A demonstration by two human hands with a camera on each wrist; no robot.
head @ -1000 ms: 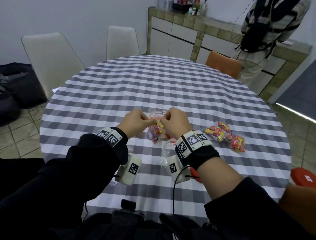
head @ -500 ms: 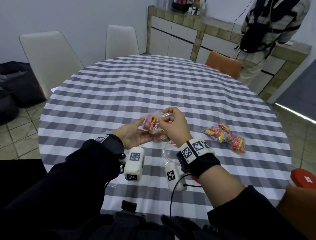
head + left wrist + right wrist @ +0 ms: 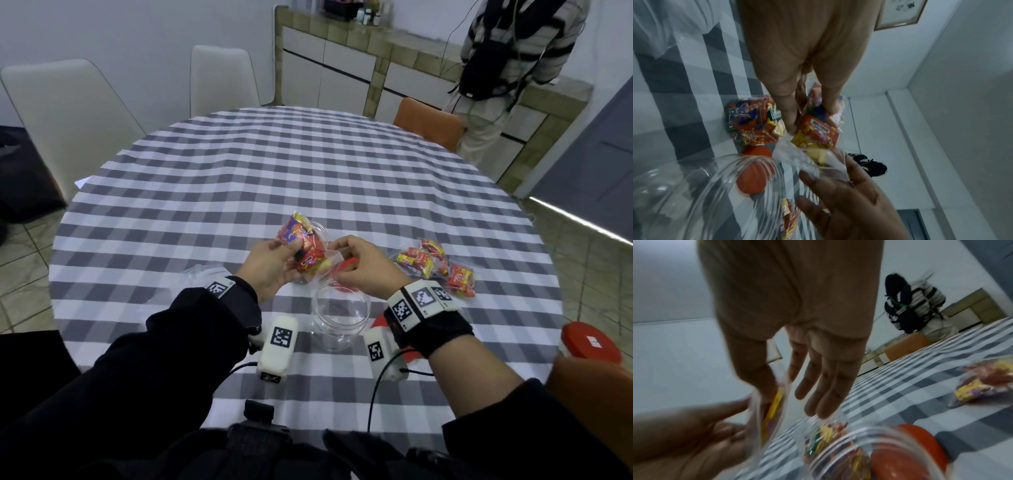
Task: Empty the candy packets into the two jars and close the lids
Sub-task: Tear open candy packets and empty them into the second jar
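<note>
My left hand [image 3: 287,253] grips a clear candy packet [image 3: 303,245] full of red and yellow sweets, tilted above the table. My right hand [image 3: 337,248] pinches the packet's clear end [image 3: 774,386] between thumb and forefinger; its other fingers are straight. An empty clear jar [image 3: 340,318] stands open just below my hands. A second jar [image 3: 750,120] with sweets in it stands behind the packet, mostly hidden in the head view. One red lid [image 3: 346,265] lies between the jars. Another red lid [image 3: 591,342] sits at the right table edge.
Several full candy packets [image 3: 435,263] lie on the checked tablecloth [image 3: 308,164] to the right. An empty clear bag [image 3: 202,274] lies by my left wrist. A person [image 3: 507,68] stands at the counter beyond the table. Chairs [image 3: 68,116] ring the far side.
Both hands lifted the packet off the far jar's mouth. My left hand turned palm up under it, and the packet now sits higher and further left.
</note>
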